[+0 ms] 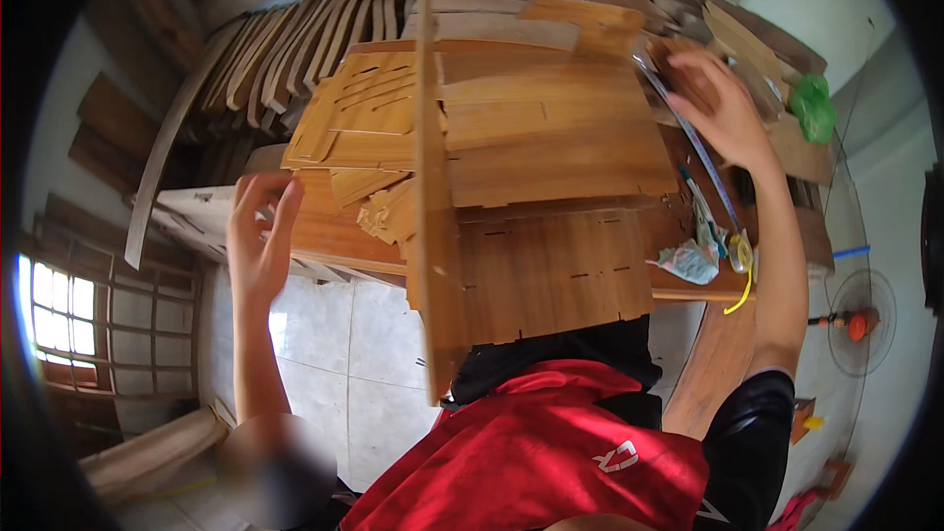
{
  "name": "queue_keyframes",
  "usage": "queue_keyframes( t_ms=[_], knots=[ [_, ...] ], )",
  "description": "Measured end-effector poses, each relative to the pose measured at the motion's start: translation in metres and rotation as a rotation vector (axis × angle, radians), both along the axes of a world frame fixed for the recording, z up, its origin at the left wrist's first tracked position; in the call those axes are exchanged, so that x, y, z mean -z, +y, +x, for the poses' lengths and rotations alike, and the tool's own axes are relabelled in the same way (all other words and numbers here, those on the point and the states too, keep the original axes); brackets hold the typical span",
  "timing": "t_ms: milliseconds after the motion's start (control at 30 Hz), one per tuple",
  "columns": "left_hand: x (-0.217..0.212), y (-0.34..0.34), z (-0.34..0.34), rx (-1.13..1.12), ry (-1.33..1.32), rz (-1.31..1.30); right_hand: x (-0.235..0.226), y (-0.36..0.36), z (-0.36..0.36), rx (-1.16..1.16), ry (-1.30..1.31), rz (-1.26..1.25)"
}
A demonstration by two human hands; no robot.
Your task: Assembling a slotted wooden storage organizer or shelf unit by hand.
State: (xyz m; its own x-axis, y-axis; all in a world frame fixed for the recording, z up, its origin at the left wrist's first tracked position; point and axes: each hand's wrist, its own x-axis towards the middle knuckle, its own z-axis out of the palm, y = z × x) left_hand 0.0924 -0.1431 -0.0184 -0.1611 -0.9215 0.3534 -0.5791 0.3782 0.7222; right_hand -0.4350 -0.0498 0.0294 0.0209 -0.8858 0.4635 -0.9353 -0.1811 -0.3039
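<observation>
A partly joined wooden assembly lies in front of me, with an upright board (433,197) seen nearly edge-on. To its right are a broad wooden panel (551,128) and a slotted panel (556,270), which is close to my lap. My left hand (261,236) hovers left of the upright board, fingers loosely bent and apart, holding nothing visible. Beyond the assembly's right side, my right hand (723,113) has its fingers spread beside brown wood pieces; any contact with them is unclear. A long metal strip, like a ruler (696,143), runs just below that hand.
Slotted panels (369,103) and small cut pieces (388,214) lie left of the assembly. A tape measure (739,252) and a crumpled packet (691,259) are on the right. Curved wooden slats (285,59) stand behind. A green plastic bag (812,108) and a fan (857,324) are farther right.
</observation>
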Motion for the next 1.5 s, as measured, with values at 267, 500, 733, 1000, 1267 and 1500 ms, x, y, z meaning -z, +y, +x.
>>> queue_keyframes(
  t_ms=[267,500,733,1000,1267,1500],
  knots=[
    [-0.026,0.139,-0.093,0.416,0.029,-0.323,0.046,-0.032,0.013,-0.143,-0.061,-0.001],
    [0.011,0.124,-0.081,0.068,-0.207,-0.561,0.088,0.003,0.035,-0.226,0.055,-0.086],
    [0.023,0.111,-0.067,0.122,0.121,-0.343,0.081,0.013,0.046,-0.240,0.090,-0.047],
    [-0.013,0.159,-0.105,-0.235,-0.043,-0.907,0.030,-0.062,-0.055,-0.052,-0.333,-0.197],
    [0.009,0.118,-0.243,0.482,-0.046,-0.557,0.047,-0.134,-0.046,0.010,-0.618,-0.014],
    [0.036,0.028,-0.306,0.267,-0.257,-0.433,0.059,-0.155,-0.050,-0.178,-0.593,-0.056]
  ],
)
